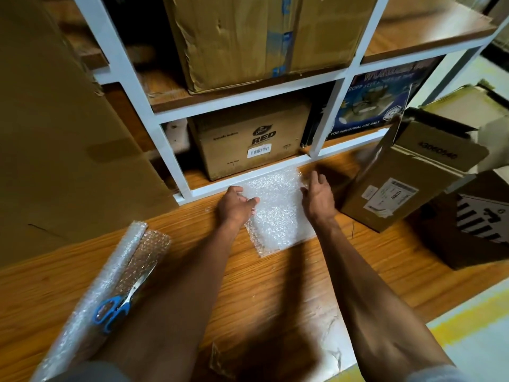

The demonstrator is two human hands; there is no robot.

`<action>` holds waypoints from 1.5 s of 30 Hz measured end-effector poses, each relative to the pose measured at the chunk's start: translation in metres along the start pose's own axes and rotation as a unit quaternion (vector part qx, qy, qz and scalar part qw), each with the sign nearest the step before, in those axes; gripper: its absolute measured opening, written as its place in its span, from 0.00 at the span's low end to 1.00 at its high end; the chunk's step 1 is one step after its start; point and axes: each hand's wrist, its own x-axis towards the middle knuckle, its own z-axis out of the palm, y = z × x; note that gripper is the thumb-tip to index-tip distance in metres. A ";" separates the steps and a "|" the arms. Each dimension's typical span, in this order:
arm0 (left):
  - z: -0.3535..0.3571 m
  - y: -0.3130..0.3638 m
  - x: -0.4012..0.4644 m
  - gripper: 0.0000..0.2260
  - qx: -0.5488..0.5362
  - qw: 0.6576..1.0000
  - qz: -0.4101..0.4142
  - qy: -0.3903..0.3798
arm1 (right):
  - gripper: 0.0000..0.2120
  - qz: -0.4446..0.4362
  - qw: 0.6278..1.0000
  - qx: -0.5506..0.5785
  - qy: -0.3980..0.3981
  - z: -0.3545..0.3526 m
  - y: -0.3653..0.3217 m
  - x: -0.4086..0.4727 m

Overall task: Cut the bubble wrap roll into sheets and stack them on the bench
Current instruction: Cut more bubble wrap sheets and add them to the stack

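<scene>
A stack of cut bubble wrap sheets (278, 216) lies flat on the wooden bench (275, 285), close to the white shelf frame. My left hand (234, 206) rests at the stack's left edge, fingers spread and touching the top sheet. My right hand (318, 198) sits at the stack's right edge, fingers apart, holding nothing. The bubble wrap roll (93, 296) lies diagonally at the bench's left, partly unrolled. Blue-handled scissors (118, 307) lie on top of the roll, shut.
A white shelf frame (242, 186) with cardboard boxes stands right behind the stack. An open cardboard box (407, 177) leans at the right, near my right hand. A large cardboard sheet (55, 133) stands at the left. A clear scrap (220, 357) lies near the front edge.
</scene>
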 end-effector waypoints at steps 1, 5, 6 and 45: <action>0.000 0.000 0.000 0.20 -0.003 1.000 0.001 0.002 | 0.19 -0.023 0.999 -0.047 0.014 -0.001 -0.003 -0.003; 0.004 0.000 0.002 0.21 -0.009 1.000 -0.001 0.015 | 0.25 -0.151 0.984 -0.090 0.023 0.003 -0.026 -0.016; 0.006 -0.001 0.003 0.21 -0.009 1.000 -0.003 0.021 | 0.25 -0.174 0.980 -0.092 -0.006 0.007 -0.031 -0.018; -0.005 -0.019 0.004 0.42 0.499 0.837 0.207 -0.083 | 0.29 -0.006 0.991 -0.084 -0.101 0.028 -0.004 -0.006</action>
